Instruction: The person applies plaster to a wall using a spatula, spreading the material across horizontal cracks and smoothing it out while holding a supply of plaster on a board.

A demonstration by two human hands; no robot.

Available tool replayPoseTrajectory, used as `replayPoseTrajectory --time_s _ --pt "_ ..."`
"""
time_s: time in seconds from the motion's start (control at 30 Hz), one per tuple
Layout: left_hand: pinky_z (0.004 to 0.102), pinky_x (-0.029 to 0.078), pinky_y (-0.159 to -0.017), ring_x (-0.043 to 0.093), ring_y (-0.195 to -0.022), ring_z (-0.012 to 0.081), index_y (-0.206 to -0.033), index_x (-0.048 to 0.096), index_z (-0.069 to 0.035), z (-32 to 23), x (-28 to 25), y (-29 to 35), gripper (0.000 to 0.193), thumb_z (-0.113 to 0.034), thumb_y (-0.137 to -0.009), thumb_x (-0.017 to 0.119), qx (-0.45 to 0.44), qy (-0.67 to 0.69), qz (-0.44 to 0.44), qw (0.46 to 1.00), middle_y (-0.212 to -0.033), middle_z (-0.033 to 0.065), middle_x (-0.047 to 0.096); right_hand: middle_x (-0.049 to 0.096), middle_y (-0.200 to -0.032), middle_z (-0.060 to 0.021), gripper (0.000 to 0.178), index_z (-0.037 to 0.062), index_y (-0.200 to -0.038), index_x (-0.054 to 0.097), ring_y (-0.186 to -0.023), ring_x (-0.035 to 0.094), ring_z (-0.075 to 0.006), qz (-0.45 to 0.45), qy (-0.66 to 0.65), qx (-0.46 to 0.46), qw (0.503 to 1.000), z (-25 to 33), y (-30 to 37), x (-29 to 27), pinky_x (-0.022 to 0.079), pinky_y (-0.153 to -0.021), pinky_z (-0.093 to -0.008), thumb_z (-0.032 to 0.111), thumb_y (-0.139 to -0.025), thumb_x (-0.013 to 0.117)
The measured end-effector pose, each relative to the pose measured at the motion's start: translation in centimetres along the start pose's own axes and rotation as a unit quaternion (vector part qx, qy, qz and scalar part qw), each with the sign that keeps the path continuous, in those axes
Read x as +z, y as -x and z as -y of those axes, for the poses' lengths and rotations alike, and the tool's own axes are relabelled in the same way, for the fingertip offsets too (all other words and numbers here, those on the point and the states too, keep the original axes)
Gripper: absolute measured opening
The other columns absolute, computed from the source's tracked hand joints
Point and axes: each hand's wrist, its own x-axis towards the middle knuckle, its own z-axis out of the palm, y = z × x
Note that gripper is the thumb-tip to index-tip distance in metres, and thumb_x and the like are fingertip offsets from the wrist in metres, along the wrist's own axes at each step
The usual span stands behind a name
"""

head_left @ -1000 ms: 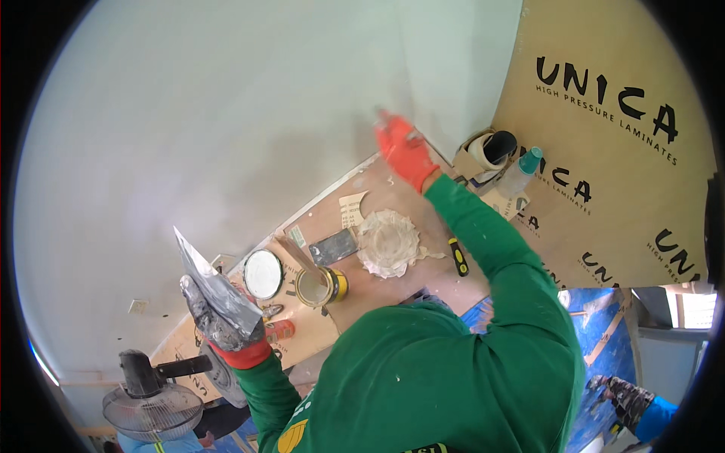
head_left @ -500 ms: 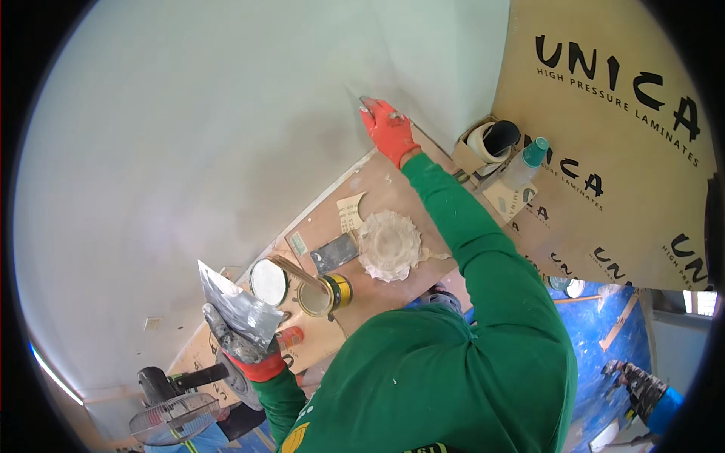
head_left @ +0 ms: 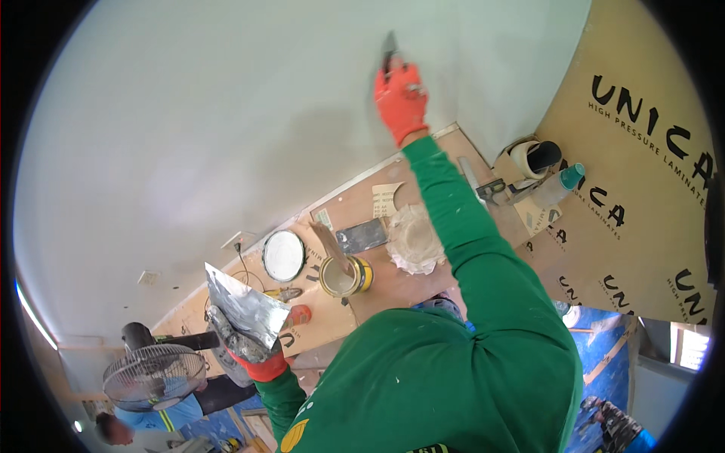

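Note:
My right hand [head_left: 402, 102], in a red glove, is closed round a putty knife [head_left: 390, 47] with its blade up against the pale wall [head_left: 249, 98]. In my left hand [head_left: 240, 349], whose red glove is coated grey with filler, a broad shiny metal plate [head_left: 245, 306] smeared with grey paste is held tilted, fingers gripping its lower edge. Just right of the plate, on the board-covered worktop [head_left: 321, 325], stand an open tin [head_left: 340, 278] with wooden sticks in it and a round white lid [head_left: 284, 257].
A grey block [head_left: 361, 236], a sandpaper piece [head_left: 386, 199] and a crusted round dish [head_left: 415, 240] lie mid-worktop. Farther right are a long-bladed tool [head_left: 470, 175], a green-capped bottle [head_left: 560, 187] and a printed brown panel [head_left: 642, 166]. A fan [head_left: 155, 371] and another person [head_left: 143, 419] are lower left.
My right hand has moved up the wall with the putty knife, away from the worktop's edge. The view has shifted, bringing more of the fan and a person into sight. The left hand keeps the plate.

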Motion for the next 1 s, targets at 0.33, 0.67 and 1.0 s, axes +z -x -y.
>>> replayPoseTrajectory --time_s 0.33,0.67,1.0 --pt "0.0398 0.034 -0.108 0.043 -0.129 0.0301 -0.144 0.025 0.005 2.5 -4.2 1.4 0.09 -0.026 -0.078 0.077 0.099 -0.134 -0.038 0.985 -0.143 0.022 0.038 0.056 -0.102 -0.0141 0.048 0.0047 -0.122 0.051 -0.094 0.058 -0.0318 0.181 -0.145 -0.158 0.96 18.8 13.8 5.3 0.051 -0.074 -0.042 0.025 -0.081 0.065" --pt "0.042 0.037 -0.105 0.044 -0.126 0.0343 -0.146 0.025 0.004 3.9 -7.2 4.1 0.084 -0.009 -0.079 0.074 0.084 -0.21 -0.133 0.965 -0.144 0.0224 0.036 0.064 -0.107 -0.0087 0.036 0.0005 -0.119 0.056 -0.094 0.064 -0.019 0.32 -0.629 0.209 0.678 12.4 13.9 -9.5 0.053 -0.077 -0.0355 0.027 -0.095 0.055" --pt "0.047 0.052 -0.078 0.061 -0.098 0.041 -0.108 0.068 -0.018 -1.9 -3.3 0.5 0.055 -0.018 -0.054 0.075 0.342 0.141 0.145 0.918 -0.117 0.0231 0.059 0.053 -0.131 -0.0155 0.075 -0.0007 -0.133 0.045 -0.118 0.054 -0.0239 0.398 -0.425 -0.077 0.809 13.3 25.2 -22.3 0.045 -0.099 -0.036 0.014 -0.071 0.083"
